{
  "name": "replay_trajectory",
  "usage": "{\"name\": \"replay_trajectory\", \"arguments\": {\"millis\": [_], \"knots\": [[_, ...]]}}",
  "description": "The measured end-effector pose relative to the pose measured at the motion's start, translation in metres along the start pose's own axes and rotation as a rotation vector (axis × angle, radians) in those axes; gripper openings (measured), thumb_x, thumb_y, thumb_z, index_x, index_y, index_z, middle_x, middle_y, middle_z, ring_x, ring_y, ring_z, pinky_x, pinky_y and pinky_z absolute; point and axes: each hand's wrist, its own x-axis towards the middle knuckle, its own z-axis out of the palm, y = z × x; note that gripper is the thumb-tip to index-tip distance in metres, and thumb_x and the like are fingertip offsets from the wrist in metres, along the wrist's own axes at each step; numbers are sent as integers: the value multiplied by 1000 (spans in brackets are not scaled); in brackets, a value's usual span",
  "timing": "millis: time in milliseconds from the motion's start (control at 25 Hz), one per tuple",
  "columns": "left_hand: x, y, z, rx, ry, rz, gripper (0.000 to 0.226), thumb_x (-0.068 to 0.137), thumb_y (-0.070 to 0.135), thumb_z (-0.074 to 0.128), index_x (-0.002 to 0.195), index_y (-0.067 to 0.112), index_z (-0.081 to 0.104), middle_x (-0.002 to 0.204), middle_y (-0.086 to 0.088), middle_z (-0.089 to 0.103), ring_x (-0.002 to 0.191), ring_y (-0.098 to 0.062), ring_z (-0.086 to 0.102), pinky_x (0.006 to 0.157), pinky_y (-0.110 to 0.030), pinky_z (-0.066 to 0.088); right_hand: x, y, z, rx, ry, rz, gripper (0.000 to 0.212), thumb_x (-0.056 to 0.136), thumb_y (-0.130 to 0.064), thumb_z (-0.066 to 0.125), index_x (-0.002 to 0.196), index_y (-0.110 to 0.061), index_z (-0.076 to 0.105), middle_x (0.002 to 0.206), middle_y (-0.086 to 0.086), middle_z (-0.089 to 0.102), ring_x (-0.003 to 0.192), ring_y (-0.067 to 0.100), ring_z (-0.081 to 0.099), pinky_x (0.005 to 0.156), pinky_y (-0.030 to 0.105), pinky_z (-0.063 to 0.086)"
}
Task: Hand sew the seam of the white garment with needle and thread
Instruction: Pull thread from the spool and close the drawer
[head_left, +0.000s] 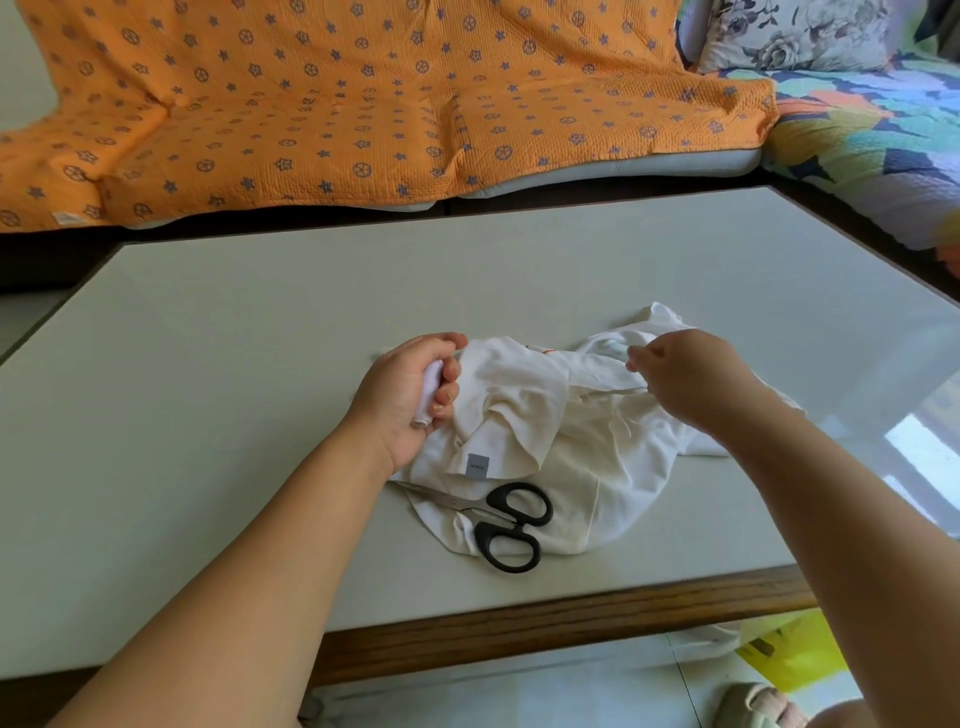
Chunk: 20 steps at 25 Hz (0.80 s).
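Left hand (400, 400) grips spool (432, 387) beside the garment (545, 415); right hand (691, 379) above it, grasp unclear.

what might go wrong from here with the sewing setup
1. The scissors lie on the white garment near the table front edge; tugging the cloth could drag them off.
2. The garment is bunched in folds, so a stitch might catch an extra layer.
3. The left hand grips a white spool while the right hand pinches above the cloth; thread between them is too fine to see and could tangle.
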Motion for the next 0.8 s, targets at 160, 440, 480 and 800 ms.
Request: {"name": "replay_trajectory", "arguments": {"millis": [160, 440, 480, 800], "knots": [[-1, -3, 5, 67, -34, 25, 17, 97, 10, 44, 92, 12, 60, 59, 2, 45, 42, -7, 34, 37, -17, 22, 0, 4, -13, 65, 175, -26, 35, 97, -11, 35, 112, 1, 65, 103, 19, 68, 101, 37, 61, 85, 37, 48], [-6, -5, 11, 298, -42, 125, 15, 95, 9, 52, 97, 14, 67, 60, 2, 44, 44, -9, 35, 39, -19, 26, -12, 8, -34, 477, 290, -56, 17, 95, -2, 43, 109, -11, 47, 77, 4, 71, 68, 16, 66, 56, 18, 50], [-7, -5, 19, 366, -90, 148, 17, 95, 11, 55, 103, 18, 68, 60, 4, 45, 45, -9, 36, 40, -19, 28, -14, 5, -33, 575, 206, -58, 17, 95, -2, 47, 110, -10, 46, 75, 6, 73, 66, 16, 67, 57, 17, 51], [-2, -25, 69, 676, -310, 81, 19, 97, 31, 58, 87, 19, 70, 56, 5, 46, 40, -7, 35, 41, -20, 29, -6, -7, -9, 749, -12, -116, 4, 94, -4, 57, 94, -6, 59, 74, 8, 73, 59, 16, 64, 55, 21, 52]]}}
